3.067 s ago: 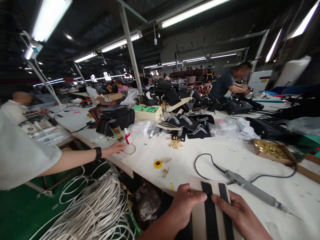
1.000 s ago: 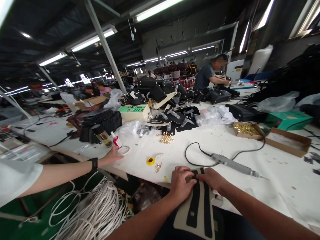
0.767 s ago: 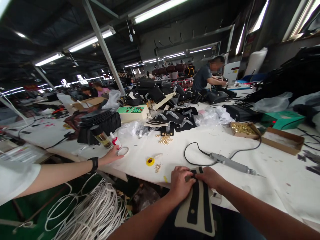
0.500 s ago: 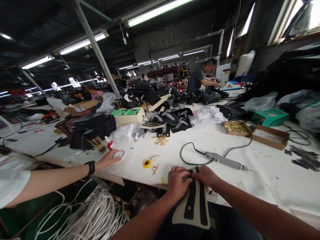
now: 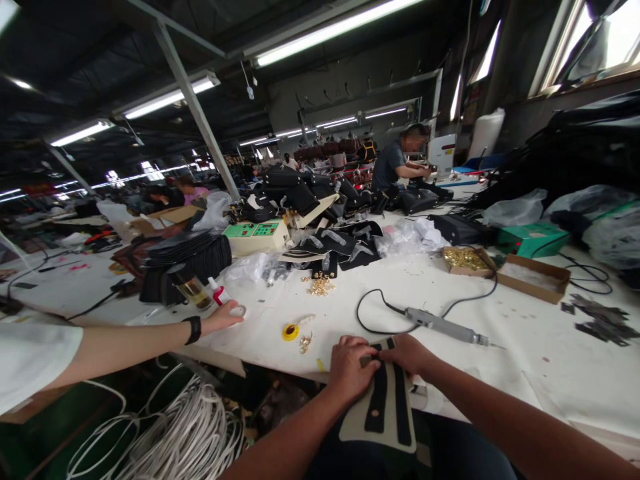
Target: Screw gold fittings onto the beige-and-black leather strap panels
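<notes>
My left hand (image 5: pixel 351 365) and my right hand (image 5: pixel 407 353) meet at the far end of a flat beige bag panel (image 5: pixel 349 427) at the table's front edge. Two black straps (image 5: pixel 404 417) run lengthwise on it, and one carries a small round metal stud. Both hands are closed on the panel's far end, with the thumbs close together on the strap. Whatever lies under the fingers is hidden. Just beyond my right hand lies a grey electric screwdriver (image 5: pixel 443 325) with a thin bit and a black cable.
A co-worker's hand (image 5: pixel 223 317) reaches from the left to a white ring beside a red-and-white bottle (image 5: pixel 217 291). Gold metal fittings (image 5: pixel 320 285), a yellow tape roll (image 5: pixel 290 332), a box of gold pieces (image 5: pixel 467 261) and a green box (image 5: pixel 533 240) stand on the white table.
The view has shifted slightly. My hands keep their grip at the panel's far end. The co-worker's hand has moved on the white ring, which now lies lower and flatter.
</notes>
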Demonstrator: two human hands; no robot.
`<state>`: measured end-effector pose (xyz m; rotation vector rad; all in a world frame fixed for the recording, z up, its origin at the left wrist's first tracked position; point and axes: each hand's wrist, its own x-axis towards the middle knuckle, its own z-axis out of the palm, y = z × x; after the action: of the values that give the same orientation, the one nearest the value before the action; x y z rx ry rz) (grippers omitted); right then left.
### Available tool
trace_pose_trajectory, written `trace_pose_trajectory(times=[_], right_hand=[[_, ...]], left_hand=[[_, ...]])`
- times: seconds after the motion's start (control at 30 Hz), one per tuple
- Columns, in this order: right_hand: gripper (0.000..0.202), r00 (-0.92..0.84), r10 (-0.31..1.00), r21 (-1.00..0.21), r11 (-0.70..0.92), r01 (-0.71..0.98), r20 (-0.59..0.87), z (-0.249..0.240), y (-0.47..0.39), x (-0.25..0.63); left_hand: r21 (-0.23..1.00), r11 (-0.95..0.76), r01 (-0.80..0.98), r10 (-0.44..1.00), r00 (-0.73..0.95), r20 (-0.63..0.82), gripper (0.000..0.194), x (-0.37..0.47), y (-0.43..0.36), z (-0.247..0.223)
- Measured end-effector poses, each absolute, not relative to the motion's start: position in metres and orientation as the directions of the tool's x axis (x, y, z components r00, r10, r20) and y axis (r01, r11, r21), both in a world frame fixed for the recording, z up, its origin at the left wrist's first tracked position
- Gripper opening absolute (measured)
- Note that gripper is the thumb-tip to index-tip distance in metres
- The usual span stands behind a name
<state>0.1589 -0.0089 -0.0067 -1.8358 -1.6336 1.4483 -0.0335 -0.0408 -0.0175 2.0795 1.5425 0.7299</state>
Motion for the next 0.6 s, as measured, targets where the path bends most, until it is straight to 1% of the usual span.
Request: trace_pose_trajectory(times=[0.2,0.37,0.47,0.6], right_hand=[[0.026,-0.199,0.851,-0.740,-0.279,0.612,-0.486,-0.005,-0.008,0.166],[0.038,-0.281,0.837,-0.734,-0.192,0.652,-0.469,-0.009,-0.008,0.168],[0.044,-0.336,0.823,-0.749,-0.153,0.645,-0.457,-0.019,-0.005,0.171],[0.048,-0.420,0.812,-0.790,-0.080,0.607,-0.405,-0.037,-0.002,0.177]], left_hand=[[0.634,-0.259,0.729,0.965,0.217,0.145,0.023,-0.032,-0.043,-0.015],[0.649,-0.246,0.720,0.969,0.193,0.152,0.024,-0.029,-0.047,-0.019],[0.652,-0.224,0.724,0.974,0.187,0.127,0.024,-0.028,-0.047,-0.023],[0.670,-0.199,0.715,0.979,0.171,0.108,0.026,-0.028,-0.048,-0.029]])
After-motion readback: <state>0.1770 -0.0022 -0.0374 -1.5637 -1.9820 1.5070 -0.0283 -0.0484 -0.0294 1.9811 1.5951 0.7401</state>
